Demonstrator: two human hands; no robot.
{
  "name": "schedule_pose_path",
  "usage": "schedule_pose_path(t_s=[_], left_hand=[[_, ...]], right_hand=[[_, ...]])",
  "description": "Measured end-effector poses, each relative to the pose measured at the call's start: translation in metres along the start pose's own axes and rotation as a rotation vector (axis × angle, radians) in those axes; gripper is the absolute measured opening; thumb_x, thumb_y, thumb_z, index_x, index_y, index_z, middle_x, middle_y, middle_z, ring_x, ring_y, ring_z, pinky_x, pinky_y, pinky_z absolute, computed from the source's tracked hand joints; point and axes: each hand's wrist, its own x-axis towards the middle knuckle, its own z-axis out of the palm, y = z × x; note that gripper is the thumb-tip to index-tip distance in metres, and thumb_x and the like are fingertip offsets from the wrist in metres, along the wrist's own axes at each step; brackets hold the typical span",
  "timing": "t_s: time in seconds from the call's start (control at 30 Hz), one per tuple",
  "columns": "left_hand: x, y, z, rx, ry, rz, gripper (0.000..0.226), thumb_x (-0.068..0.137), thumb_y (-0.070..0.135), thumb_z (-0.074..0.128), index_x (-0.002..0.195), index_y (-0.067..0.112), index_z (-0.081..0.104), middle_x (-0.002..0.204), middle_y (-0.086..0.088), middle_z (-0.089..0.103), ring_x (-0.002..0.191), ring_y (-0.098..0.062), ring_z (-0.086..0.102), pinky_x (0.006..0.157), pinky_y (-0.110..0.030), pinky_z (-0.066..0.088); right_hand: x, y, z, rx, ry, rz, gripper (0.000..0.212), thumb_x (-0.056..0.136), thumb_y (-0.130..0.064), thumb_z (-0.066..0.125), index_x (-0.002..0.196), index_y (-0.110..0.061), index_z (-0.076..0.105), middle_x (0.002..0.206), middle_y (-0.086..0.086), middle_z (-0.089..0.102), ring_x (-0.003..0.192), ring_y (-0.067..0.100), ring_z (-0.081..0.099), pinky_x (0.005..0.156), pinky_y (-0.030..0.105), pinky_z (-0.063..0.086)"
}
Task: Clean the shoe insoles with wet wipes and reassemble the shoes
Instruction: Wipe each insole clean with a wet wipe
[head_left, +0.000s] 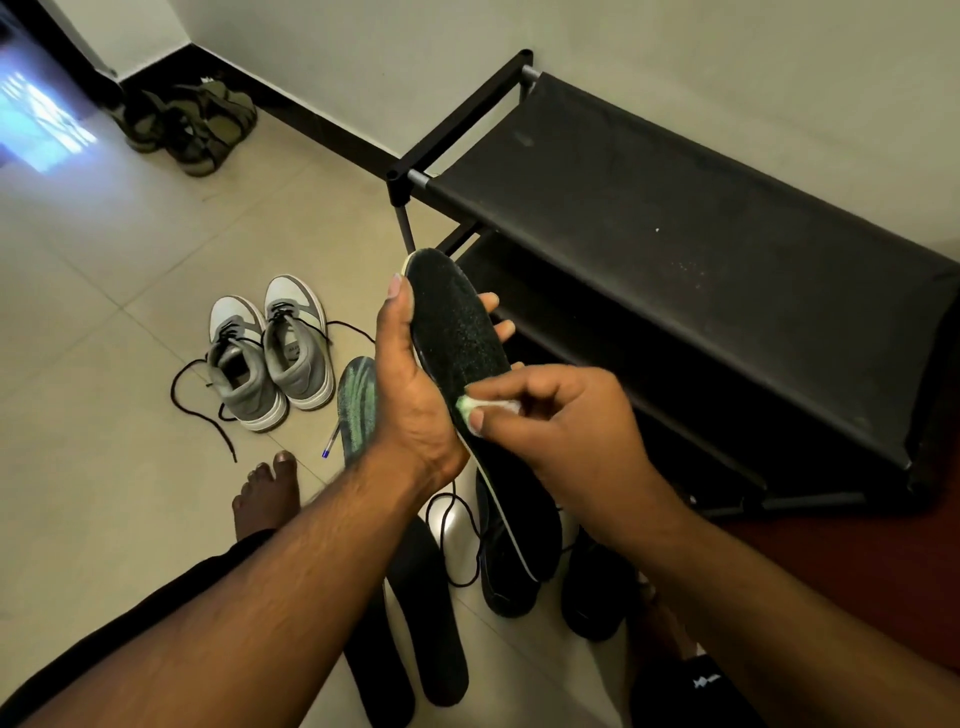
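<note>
Head view, left hand: the left hand (415, 384) clasps a black insole (457, 332) by its long edges, thumb on the near edge, fingertips showing past the far edge, toe end raised toward the shoe rack (675, 218).
Head view, right hand: the right hand (561, 415) pinches a bunched wet wipe (475, 410) between thumb and fingers and presses it on the insole's middle.
Step in hand: wiping the insole's top face.
Doing it well: I would run the wipe lengthwise in overlapping passes, with the holding fingers backing the sole so it does not bend, and refold the wipe once soiled.
Other insoles: a green-patterned insole (357, 405) lies on the floor just beside the grey sneakers (270, 358); two dark ones (415, 623), probably insoles, lie under the forearms.
Black shoes: the dark pair (514, 561) sits below the hands, laces loose.
Edges: the rack's front rail is near the insole's far side, so strokes should stay short there.
Open room: bare tile (104, 467) to the left offers space for setting cleaned pieces down, clear of the pen (330, 441).
</note>
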Motion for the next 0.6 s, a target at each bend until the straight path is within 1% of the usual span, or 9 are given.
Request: schedule_pose_path(t_s=[0.07,0.1,0.2,0.27,0.33,0.37,0.43,0.53,0.6], left_hand=[[0.000,0.002,0.000,-0.018,-0.004,-0.026,0.062,0.089,0.066,0.039,0.109,0.014,0.066,0.104,-0.008,0.067,0.105,-0.029,0.061,0.071,-0.036,0.058],[0.001,0.002,0.000,-0.028,-0.014,-0.033,0.064,0.087,0.066,0.039,0.110,0.013,0.065,0.103,-0.008,0.067,0.103,-0.028,0.062,0.071,-0.036,0.058],[0.003,0.002,0.001,-0.044,-0.039,-0.012,0.070,0.088,0.066,0.040,0.122,0.009,0.058,0.104,-0.010,0.066,0.100,-0.027,0.062,0.083,-0.040,0.056],[0.003,0.001,0.002,-0.046,-0.052,-0.003,0.071,0.088,0.067,0.041,0.126,0.008,0.055,0.105,-0.011,0.065,0.101,-0.028,0.061,0.085,-0.041,0.056],[0.003,0.000,0.002,-0.034,-0.060,-0.004,0.070,0.089,0.066,0.041,0.124,0.008,0.056,0.105,-0.011,0.066,0.101,-0.028,0.062,0.083,-0.041,0.056],[0.003,0.000,0.001,-0.031,-0.060,-0.005,0.068,0.089,0.066,0.041,0.122,0.009,0.058,0.104,-0.011,0.066,0.101,-0.028,0.063,0.083,-0.041,0.055],[0.002,0.000,-0.001,-0.022,-0.046,-0.005,0.065,0.089,0.066,0.040,0.116,0.011,0.062,0.104,-0.010,0.067,0.100,-0.028,0.064,0.088,-0.042,0.053],[0.002,0.002,-0.004,-0.012,-0.027,-0.014,0.062,0.089,0.067,0.040,0.110,0.014,0.066,0.105,-0.011,0.067,0.102,-0.030,0.064,0.091,-0.042,0.052],[0.001,0.003,-0.005,-0.019,-0.034,-0.025,0.064,0.089,0.067,0.039,0.112,0.013,0.065,0.105,-0.011,0.067,0.102,-0.030,0.064,0.094,-0.044,0.051]], right_hand=[[-0.002,-0.004,0.000,0.079,-0.055,-0.008,0.018,0.076,0.003,0.076,0.091,-0.008,0.075,0.085,0.003,0.075,0.082,0.012,0.072,0.075,0.023,0.057],[0.000,-0.004,-0.001,0.088,-0.048,-0.002,0.018,0.075,0.004,0.076,0.090,-0.008,0.075,0.085,0.003,0.075,0.082,0.013,0.072,0.077,0.025,0.057],[0.013,0.005,-0.013,-0.088,0.086,-0.003,0.018,0.077,-0.001,0.076,0.083,-0.018,0.076,0.085,-0.001,0.074,0.082,0.011,0.071,0.080,0.033,0.059],[0.020,0.013,-0.022,-0.199,0.170,0.005,0.018,0.079,-0.005,0.075,0.081,-0.023,0.075,0.084,-0.007,0.074,0.079,0.005,0.069,0.077,0.030,0.058],[0.023,0.017,-0.025,-0.225,0.209,-0.005,0.014,0.079,-0.007,0.075,0.082,-0.021,0.076,0.081,-0.008,0.073,0.076,0.004,0.067,0.072,0.023,0.055],[0.021,0.017,-0.023,-0.215,0.200,-0.023,0.013,0.079,-0.006,0.075,0.082,-0.019,0.076,0.081,-0.007,0.072,0.076,0.003,0.067,0.071,0.020,0.053],[0.013,0.014,-0.012,-0.146,0.115,-0.068,0.014,0.079,-0.004,0.075,0.083,-0.017,0.074,0.082,-0.005,0.072,0.077,0.005,0.068,0.071,0.018,0.053],[0.003,0.008,0.000,-0.106,-0.018,-0.171,0.019,0.077,0.001,0.075,0.084,-0.017,0.074,0.085,-0.003,0.072,0.080,0.008,0.068,0.073,0.020,0.054],[0.007,0.010,-0.004,-0.118,0.010,-0.150,0.019,0.077,0.000,0.075,0.084,-0.018,0.074,0.085,-0.003,0.072,0.079,0.007,0.068,0.073,0.022,0.055]])
